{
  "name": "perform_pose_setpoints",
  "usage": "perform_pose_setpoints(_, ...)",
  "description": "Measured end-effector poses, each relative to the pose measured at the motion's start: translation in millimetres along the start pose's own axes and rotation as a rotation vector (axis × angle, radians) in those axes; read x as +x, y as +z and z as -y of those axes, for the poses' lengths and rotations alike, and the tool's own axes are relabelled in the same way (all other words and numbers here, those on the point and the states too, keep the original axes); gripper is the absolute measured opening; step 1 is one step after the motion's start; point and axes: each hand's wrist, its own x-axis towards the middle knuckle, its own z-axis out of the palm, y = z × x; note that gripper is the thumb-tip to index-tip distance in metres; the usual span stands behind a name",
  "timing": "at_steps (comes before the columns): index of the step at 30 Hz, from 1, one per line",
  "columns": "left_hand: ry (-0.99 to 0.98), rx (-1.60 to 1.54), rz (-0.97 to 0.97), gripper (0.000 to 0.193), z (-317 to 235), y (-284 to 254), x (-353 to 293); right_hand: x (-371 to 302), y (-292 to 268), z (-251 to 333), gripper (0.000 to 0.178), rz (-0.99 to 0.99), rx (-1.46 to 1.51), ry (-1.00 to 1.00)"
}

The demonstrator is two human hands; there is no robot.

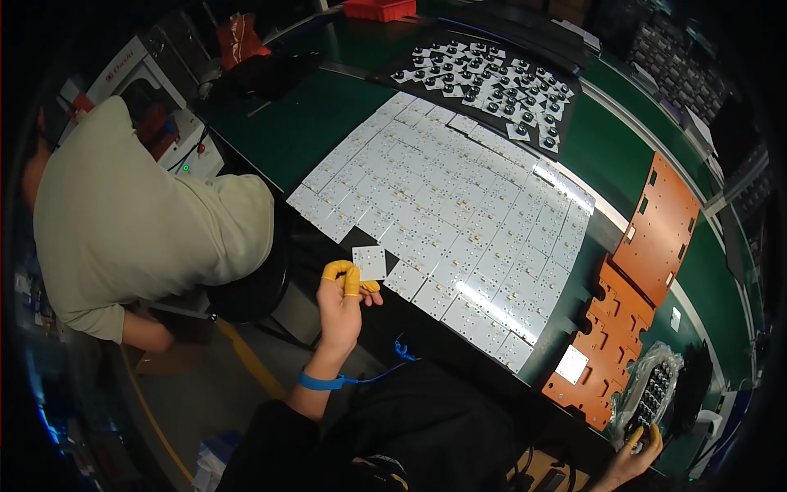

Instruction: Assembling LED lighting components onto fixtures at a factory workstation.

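Observation:
My left hand (343, 303), with yellow finger cots and a blue wrist strap (321, 381), pinches a white square circuit board (370, 263) by its lower left edge. That board is held over a dark gap at the near edge of a large spread of white circuit boards (459, 205). Far to the right, my right hand (633, 463) reaches to the near end of a tray of small black parts (654, 392) in clear plastic. Its cot-covered fingers are curled there; what lies between them is too small to make out.
Orange fixture plates (598, 353) lie at the right, one white board (571, 364) on them. Boards fitted with black round parts (492, 86) cover a black mat behind. A red bin (379, 9) stands at the far edge. Another person (156, 213) sits close on the left.

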Motion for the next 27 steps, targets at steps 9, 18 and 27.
perform_pose_setpoints(9, 0.091, 0.081, 0.338, 0.029, -34.9, 71.0, -52.8, -41.4, -8.1, 180.4, 0.038, 0.38, 1.231, -0.089)
perform_pose_setpoints(18, 0.15, 0.289, 0.671, 0.029, -46.8, 117.1, -111.4, -47.6, 8.5, 225.8, 0.031, 0.33, 1.362, -0.195)
perform_pose_setpoints(27, 0.346, 0.322, 0.747, 0.028, -43.2, 123.6, -114.6, -59.8, 9.8, 226.5, 0.029, 0.075, 1.155, -0.268)
